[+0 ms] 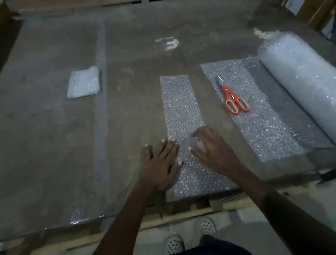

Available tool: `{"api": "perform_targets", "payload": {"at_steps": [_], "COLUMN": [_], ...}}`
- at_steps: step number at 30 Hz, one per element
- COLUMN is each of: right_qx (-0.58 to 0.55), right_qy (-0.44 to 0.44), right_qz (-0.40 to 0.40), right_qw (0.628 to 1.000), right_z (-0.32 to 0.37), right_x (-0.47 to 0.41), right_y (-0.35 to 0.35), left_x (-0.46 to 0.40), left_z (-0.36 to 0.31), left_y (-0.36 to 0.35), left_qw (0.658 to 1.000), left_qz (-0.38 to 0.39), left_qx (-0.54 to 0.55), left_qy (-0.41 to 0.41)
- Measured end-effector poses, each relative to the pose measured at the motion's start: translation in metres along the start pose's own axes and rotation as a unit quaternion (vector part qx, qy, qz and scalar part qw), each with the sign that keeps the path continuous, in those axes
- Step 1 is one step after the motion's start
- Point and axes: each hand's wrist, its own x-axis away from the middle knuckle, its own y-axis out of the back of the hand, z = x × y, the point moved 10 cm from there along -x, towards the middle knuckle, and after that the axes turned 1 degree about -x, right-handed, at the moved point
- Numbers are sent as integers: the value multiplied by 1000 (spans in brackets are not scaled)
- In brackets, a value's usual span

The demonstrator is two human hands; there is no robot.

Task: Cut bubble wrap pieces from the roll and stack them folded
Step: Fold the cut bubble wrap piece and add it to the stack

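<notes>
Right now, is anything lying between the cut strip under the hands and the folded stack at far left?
Nothing visible does. The cut strip and the folded stack have only bare table between them. The scissors lie to the right, on the sheet unrolled from the roll.

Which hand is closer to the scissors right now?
Right. The right hand lies on the cut strip, just below-left of the scissors; the left hand sits at the strip's far edge, farther away.
</notes>
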Motion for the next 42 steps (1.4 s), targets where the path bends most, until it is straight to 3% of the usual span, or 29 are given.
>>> {"api": "perform_targets", "payload": {"at_steps": [8,16,19,21,24,26,32,36,42], "right_qx": [1,22,-3,-46,-129,-194,-366,-398,-396], "right_qy": [121,130,80,36,-45,-98,-163,-197,-217], "right_qz": [69,115,114,89,61,46,10,5,2], "right_qw": [990,985,990,994,989,975,916,896,892], "right_z": [41,45,40,33,16,3,-26,-59,-108], "right_x": [84,100,89,77,54,37,-24,-60,-112], "right_y": [2,-2,6,16,25,28,38,44,43], "left_x": [-3,0,1,3,4,0,-38,-71,-122], "left_z": [4,4,8,10,13,14,41,62,85], "left_y": [-2,8,21,35,54,60,70,76,77], "left_qw": [999,998,994,978,889,842,818,801,814], "left_qz": [-20,-40,-59,-68,-67,-62,-126,-159,-168], "left_qx": [-20,24,85,196,453,537,558,567,535], "left_qy": [-25,-39,-44,-39,-15,-1,62,106,149]}}
